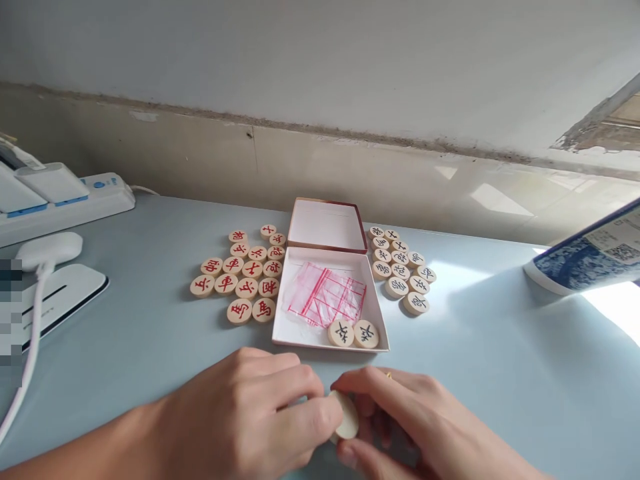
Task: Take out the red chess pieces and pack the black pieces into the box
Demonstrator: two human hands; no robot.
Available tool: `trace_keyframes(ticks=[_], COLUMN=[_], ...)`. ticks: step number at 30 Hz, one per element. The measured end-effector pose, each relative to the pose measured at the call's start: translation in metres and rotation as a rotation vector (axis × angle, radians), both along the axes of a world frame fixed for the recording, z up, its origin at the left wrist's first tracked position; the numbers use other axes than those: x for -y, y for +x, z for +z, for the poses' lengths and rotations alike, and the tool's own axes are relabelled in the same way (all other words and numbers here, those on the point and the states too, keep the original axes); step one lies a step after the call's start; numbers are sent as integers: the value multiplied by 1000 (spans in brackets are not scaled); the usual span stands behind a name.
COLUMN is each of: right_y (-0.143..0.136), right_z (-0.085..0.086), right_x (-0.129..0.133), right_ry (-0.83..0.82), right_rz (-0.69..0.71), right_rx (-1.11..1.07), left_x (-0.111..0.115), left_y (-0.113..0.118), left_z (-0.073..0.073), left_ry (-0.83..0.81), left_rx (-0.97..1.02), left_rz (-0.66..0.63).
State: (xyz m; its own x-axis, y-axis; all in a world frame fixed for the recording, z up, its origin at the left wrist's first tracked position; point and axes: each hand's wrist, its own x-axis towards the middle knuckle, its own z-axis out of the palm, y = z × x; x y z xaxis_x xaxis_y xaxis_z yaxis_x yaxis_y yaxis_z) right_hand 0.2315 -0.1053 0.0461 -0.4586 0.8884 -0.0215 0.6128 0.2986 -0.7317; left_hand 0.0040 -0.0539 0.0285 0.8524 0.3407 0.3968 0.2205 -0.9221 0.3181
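Note:
Close to me, my left hand [260, 407] and my right hand [400, 413] meet below an open box. Between their fingertips is a pale round xiangqi piece [347, 417], its visible face blank and tilted. My right thumb and forefinger pinch its edge, while my left thumb and fingers close on its left side. Whether a second piece sits under it I cannot tell. Just beyond, the white box tray [300, 335] holds two black-marked pieces [341, 333] at its near right corner and a crumpled clear plastic bag [325, 293] with red lines.
Red-marked pieces [252, 269] lie in a cluster left of the box, black-marked ones [401, 271] on the right. The box lid [327, 225] stands behind the tray. A power strip [107, 193], white cable [35, 333] and blue patterned container [585, 257] flank the table [165, 280].

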Motion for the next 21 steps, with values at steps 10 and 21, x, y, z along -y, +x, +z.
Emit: trace_keyframes(ticks=[10, 21], right_y=[4, 4], right_z=[-2, -4], right_x=[-5, -2], right_ry=[-146, -136], right_rz=[41, 52], right_rx=[-141, -94], left_x=[3, 2], left_y=[2, 1], left_z=[-2, -4], left_ry=[-291, -202], left_rx=[66, 30], left_rz=[115, 62])
